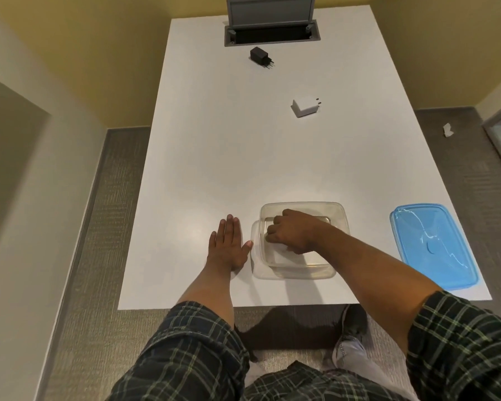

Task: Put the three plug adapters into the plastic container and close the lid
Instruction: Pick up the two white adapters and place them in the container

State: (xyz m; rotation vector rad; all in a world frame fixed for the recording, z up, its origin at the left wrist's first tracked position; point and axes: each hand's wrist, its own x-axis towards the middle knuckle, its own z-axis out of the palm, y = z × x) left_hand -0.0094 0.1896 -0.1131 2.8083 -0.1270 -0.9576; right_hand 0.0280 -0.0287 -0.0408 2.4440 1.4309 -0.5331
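Observation:
A clear plastic container [342,216] stands open near the table's front edge. My right hand [292,231] reaches down into it, fingers curled around a white plug adapter [282,252] that is mostly hidden under the hand. My left hand [227,247] lies flat on the table, fingers apart, with the thumb at the container's left wall. The blue lid [434,247] lies flat at the front right, apart from the container. A second white plug adapter [304,107] rests mid-table to the right. A black plug adapter [260,56] lies at the far end.
The white table [214,154] has a grey cable box [269,27] with a raised flap set into its far end. Yellow walls close in behind and to the left. A white scrap [447,130] lies on the grey carpet to the right.

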